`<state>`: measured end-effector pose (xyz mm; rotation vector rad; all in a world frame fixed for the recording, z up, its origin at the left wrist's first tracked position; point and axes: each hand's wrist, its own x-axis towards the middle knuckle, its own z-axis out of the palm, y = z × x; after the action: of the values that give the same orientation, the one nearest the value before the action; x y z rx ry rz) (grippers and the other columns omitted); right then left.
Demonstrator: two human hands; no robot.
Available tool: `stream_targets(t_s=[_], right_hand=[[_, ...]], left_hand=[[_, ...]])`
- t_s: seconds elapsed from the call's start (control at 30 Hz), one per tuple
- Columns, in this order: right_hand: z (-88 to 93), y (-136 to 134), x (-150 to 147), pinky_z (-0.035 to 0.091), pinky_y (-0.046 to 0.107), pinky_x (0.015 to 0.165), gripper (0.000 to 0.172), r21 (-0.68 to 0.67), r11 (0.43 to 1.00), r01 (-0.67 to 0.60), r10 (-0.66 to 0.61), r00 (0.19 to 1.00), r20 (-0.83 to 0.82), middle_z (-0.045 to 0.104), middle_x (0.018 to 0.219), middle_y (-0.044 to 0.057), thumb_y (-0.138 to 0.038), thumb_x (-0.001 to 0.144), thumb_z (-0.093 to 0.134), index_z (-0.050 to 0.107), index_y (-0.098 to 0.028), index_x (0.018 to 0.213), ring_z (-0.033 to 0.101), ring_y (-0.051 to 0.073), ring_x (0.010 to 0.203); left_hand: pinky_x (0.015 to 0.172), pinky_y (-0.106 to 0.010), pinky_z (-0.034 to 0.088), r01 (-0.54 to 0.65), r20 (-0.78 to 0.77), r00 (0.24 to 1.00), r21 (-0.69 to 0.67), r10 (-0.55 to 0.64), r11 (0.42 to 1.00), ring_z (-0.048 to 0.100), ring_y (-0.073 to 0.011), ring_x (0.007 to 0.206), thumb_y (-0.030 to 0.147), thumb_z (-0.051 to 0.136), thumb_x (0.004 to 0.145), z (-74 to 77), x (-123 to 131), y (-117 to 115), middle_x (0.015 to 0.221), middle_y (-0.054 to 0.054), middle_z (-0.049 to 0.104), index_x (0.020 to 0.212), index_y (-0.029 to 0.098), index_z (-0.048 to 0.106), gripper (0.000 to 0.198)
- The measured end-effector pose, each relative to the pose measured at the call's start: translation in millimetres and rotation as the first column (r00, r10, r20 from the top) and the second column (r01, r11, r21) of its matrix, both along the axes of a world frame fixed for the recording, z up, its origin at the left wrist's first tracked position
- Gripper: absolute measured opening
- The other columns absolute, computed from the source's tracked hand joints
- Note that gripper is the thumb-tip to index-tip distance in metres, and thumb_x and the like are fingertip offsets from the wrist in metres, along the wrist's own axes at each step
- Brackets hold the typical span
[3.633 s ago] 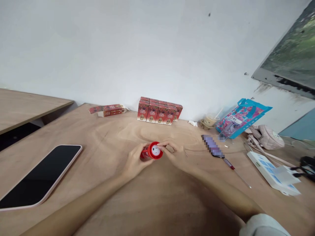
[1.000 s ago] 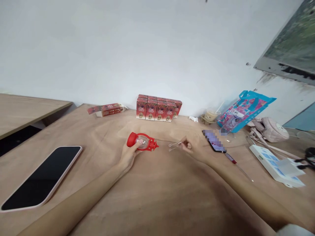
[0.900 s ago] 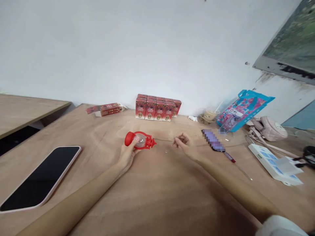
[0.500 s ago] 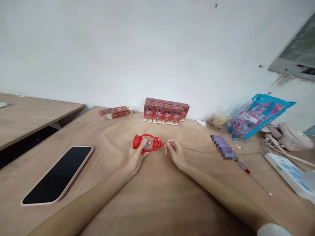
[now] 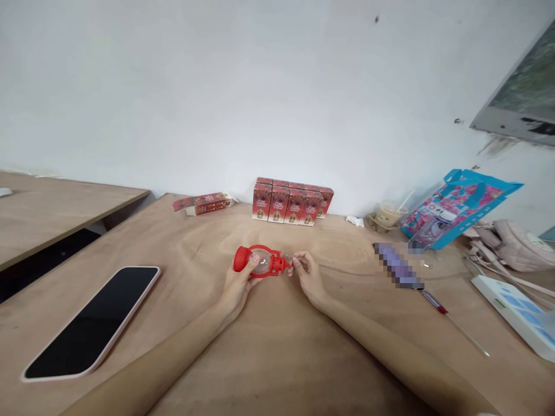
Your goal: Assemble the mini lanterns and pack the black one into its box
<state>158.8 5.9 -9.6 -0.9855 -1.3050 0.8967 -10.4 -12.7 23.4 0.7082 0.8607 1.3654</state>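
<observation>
A small red lantern [image 5: 276,264] with a clear globe lies sideways in my left hand [image 5: 237,283], its round base pointing left. My left thumb presses on the globe while the fingers curl underneath. At the lantern's pointed top, my right hand [image 5: 307,276] has its thumb and fingers pinched together. A thin, clear loop or thread seems to run between the tip and those fingers, too fine to make out fully. Both hands are just over the wooden table [image 5: 269,358].
Red printed boxes [image 5: 278,203] stand in rows by the wall, with an opened box [image 5: 212,203] left of them. A phone [image 5: 93,320] lies at left. On the right are a drink cup [image 5: 387,214], a blue bag [image 5: 466,202], a screwdriver [image 5: 437,304] and a power strip [image 5: 511,312].
The view has tilted slightly, so everything sits a little lower. My right fingers are somewhat closer to the lantern's tip; the left hand keeps the same hold.
</observation>
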Motion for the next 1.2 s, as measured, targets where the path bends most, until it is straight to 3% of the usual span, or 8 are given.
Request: stream_targets(t_s=[0.33, 0.53, 0.7, 1.0, 1.2], right_hand=[[-5.5, -6, -4, 0.047, 0.027, 0.056, 0.02, 0.0, 0.999, -0.05, 0.049, 0.989, 0.14, 0.053, 0.066, -0.004, -0.041, 0.086, 0.046, 0.043, -0.022, 0.086, 0.055, 0.012, 0.055], [3.3, -11, 0, 0.046, 0.028, 0.06, 0.014, 0.19, 0.977, 0.096, -0.153, 0.937, 0.314, 0.055, 0.068, -0.001, -0.031, 0.09, 0.035, 0.041, -0.022, 0.082, 0.055, 0.014, 0.059], [8.8, -12, 5, 0.046, 0.029, 0.06, 0.014, 0.339, 0.936, 0.093, -0.247, 0.861, 0.445, 0.058, 0.071, 0.002, -0.027, 0.091, 0.034, 0.044, -0.022, 0.082, 0.055, 0.015, 0.061], [8.1, -10, 5, 0.045, 0.028, 0.056, 0.014, 0.34, 0.937, 0.082, -0.266, 0.797, 0.542, 0.058, 0.067, 0.002, -0.023, 0.089, 0.033, 0.045, -0.021, 0.083, 0.056, 0.016, 0.058], [10.5, -12, 5, 0.046, 0.029, 0.06, 0.012, 0.329, 0.939, 0.105, -0.272, 0.812, 0.517, 0.059, 0.071, 0.004, -0.022, 0.088, 0.033, 0.044, -0.021, 0.084, 0.059, 0.017, 0.062]], left_hand=[[0.065, -0.028, 0.056, 0.052, -0.001, 0.999, 0.05, -0.052, 0.997, 0.066, -0.0195, 0.082, 0.041, 0.071, 0.067, -2.1, 0, -1, 0.086, -0.004, 0.069, 0.093, 0.015, 0.059, 0.039], [0.065, -0.028, 0.056, 0.006, -0.02, 1.0, 0.04, -0.006, 0.999, 0.066, -0.0203, 0.083, 0.041, 0.071, 0.066, 0.4, 1, -4, 0.087, -0.004, 0.069, 0.095, 0.016, 0.058, 0.041], [0.069, -0.031, 0.056, 0.021, -0.041, 0.999, 0.039, -0.019, 0.999, 0.065, -0.0216, 0.086, 0.039, 0.075, 0.062, -0.8, 1, -5, 0.09, -0.005, 0.068, 0.094, 0.015, 0.058, 0.043], [0.071, -0.034, 0.055, 0.028, -0.057, 0.998, 0.04, -0.026, 0.999, 0.065, -0.0199, 0.081, 0.037, 0.078, 0.058, 1.4, 3, -7, 0.088, -0.005, 0.067, 0.091, 0.014, 0.057, 0.046], [0.076, -0.035, 0.054, 0.051, -0.04, 0.998, 0.047, -0.049, 0.998, 0.065, -0.0212, 0.088, 0.038, 0.076, 0.061, -1.3, -1, -5, 0.093, -0.006, 0.067, 0.094, 0.015, 0.058, 0.045]])
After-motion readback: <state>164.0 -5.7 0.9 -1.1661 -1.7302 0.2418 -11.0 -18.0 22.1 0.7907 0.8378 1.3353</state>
